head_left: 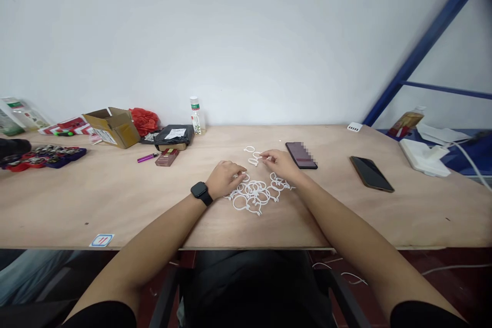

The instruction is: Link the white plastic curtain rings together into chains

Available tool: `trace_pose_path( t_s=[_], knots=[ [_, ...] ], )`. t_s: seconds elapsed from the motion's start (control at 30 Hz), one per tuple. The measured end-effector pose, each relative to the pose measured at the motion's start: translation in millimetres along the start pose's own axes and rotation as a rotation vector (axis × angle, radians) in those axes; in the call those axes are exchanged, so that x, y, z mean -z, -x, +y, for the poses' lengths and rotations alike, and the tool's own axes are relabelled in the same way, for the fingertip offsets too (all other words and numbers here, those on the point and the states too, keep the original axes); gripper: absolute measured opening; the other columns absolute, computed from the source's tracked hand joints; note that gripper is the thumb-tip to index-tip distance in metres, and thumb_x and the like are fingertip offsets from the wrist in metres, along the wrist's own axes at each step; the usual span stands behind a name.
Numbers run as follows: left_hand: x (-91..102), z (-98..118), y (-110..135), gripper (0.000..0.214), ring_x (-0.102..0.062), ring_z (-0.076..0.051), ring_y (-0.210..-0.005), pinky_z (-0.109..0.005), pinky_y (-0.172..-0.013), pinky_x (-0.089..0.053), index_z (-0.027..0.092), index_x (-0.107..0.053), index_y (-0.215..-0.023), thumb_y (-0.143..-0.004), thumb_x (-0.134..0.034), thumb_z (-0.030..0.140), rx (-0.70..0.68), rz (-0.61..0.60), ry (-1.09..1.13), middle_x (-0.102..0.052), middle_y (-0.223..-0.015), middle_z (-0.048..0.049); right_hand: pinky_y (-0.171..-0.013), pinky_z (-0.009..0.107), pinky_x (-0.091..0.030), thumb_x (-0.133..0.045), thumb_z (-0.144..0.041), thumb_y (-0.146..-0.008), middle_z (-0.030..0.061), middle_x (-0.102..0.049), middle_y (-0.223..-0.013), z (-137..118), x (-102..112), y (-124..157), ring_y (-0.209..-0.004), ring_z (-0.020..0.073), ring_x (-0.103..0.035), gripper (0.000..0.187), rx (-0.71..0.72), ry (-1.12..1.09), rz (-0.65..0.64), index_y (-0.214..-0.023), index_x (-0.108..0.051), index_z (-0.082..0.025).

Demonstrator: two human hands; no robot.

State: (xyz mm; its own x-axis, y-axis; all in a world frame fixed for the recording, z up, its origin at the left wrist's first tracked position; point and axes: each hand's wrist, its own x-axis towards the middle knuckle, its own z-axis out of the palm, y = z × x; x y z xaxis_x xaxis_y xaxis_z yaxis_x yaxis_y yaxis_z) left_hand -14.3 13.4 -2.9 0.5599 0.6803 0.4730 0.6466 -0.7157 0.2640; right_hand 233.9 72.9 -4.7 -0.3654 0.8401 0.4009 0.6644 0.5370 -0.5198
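A loose pile of white plastic rings with small tabs lies on the table in front of me. My left hand, with a black watch on its wrist, rests at the pile's left edge. Its fingers are curved, thumb and forefinger a little apart, and their tips reach a ring at the top of the pile. Beyond the pile, my right hand pinches a white ring between thumb and forefinger. Next to it lie two more rings, one farther back and one nearer.
A phone lies just beyond my right hand, another phone farther right. At left are a small dark red box, a purple lighter-like stick, a black package, a bottle and an open carton.
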Motion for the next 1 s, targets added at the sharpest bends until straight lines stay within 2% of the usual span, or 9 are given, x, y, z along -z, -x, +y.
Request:
trace_pose_path(
  t_s=[0.17, 0.27, 0.33, 0.5, 0.63, 0.73, 1.0],
  knots=[
    [-1.1, -2.2, 0.1, 0.027, -0.063, -0.020, -0.088, -0.036, -0.082, -0.041, 0.020, -0.067, -0.103, -0.095, -0.048, 0.038, 0.002, -0.037, -0.016, -0.072, -0.092, -0.0049, -0.064, 0.022, -0.047, -0.056, -0.003, -0.069, 0.0017, -0.073, -0.095, 5.5, 21.1, 6.8, -0.068, 0.0126, -0.061, 0.035, -0.077, 0.046, -0.289, -0.093, -0.074, -0.020],
    [-1.4, -2.8, 0.3, 0.028, -0.063, -0.020, -0.087, -0.036, -0.083, -0.041, 0.020, -0.067, -0.102, -0.095, -0.047, 0.039, 0.000, -0.055, -0.023, -0.072, -0.091, -0.0052, -0.062, 0.021, -0.046, -0.059, -0.008, -0.067, 0.0014, -0.071, -0.090, 2.5, 25.6, 9.4, -0.067, 0.0123, -0.061, 0.026, -0.082, 0.056, -0.391, -0.084, -0.075, -0.020],
    [-1.2, -2.7, 0.4, 0.029, -0.063, -0.019, -0.087, -0.035, -0.083, -0.042, 0.020, -0.067, -0.101, -0.095, -0.047, 0.039, 0.000, -0.062, -0.024, -0.072, -0.091, -0.0054, -0.061, 0.021, -0.045, -0.062, -0.012, -0.068, 0.0018, -0.070, -0.086, 0.5, 25.2, 9.3, -0.068, 0.0128, -0.061, 0.018, -0.077, 0.047, -0.415, -0.078, -0.074, -0.020],
    [-1.3, -2.3, 0.1, 0.028, -0.063, -0.020, -0.088, -0.035, -0.083, -0.041, 0.020, -0.067, -0.102, -0.095, -0.048, 0.040, 0.015, -0.058, -0.020, -0.072, -0.091, -0.0049, -0.055, 0.021, -0.041, -0.064, -0.021, -0.070, 0.0004, -0.066, -0.069, 4.3, 17.2, 6.2, -0.061, 0.0120, -0.056, 0.008, -0.118, -0.055, -0.312, -0.072, -0.071, -0.018],
    [-2.8, -3.0, -0.1, 0.029, -0.064, -0.020, -0.088, -0.036, -0.084, -0.041, 0.020, -0.066, -0.105, -0.094, -0.049, 0.042, 0.010, -0.067, -0.013, -0.072, -0.092, -0.0049, -0.049, 0.021, -0.037, -0.063, -0.030, -0.072, -0.0001, -0.063, -0.064, 4.8, 4.1, 5.2, -0.055, 0.0108, -0.052, 0.015, -0.224, -0.248, -0.135, -0.077, -0.068, -0.016],
    [-3.3, -2.3, -0.6, 0.031, -0.064, -0.019, -0.089, -0.036, -0.086, -0.041, 0.020, -0.065, -0.106, -0.094, -0.050, 0.045, 0.005, -0.068, 0.008, -0.072, -0.093, -0.0045, -0.049, 0.020, -0.036, -0.064, -0.034, -0.072, -0.0006, -0.062, -0.064, -6.9, -7.6, 6.9, -0.054, 0.0104, -0.051, 0.020, -0.237, -0.322, -0.042, -0.079, -0.068, -0.015],
    [-4.6, 1.6, -1.5, 0.032, -0.062, -0.020, -0.084, -0.035, -0.082, -0.042, 0.017, -0.060, -0.097, -0.097, -0.043, 0.044, 0.006, -0.072, -0.047, -0.069, -0.088, -0.0058, -0.054, 0.021, -0.039, -0.061, -0.024, -0.075, -0.0015, -0.066, -0.065, -45.2, -23.5, 17.0, -0.058, 0.0118, -0.057, 0.009, -0.106, -0.178, -0.039, -0.078, -0.068, -0.019]
  ],
)
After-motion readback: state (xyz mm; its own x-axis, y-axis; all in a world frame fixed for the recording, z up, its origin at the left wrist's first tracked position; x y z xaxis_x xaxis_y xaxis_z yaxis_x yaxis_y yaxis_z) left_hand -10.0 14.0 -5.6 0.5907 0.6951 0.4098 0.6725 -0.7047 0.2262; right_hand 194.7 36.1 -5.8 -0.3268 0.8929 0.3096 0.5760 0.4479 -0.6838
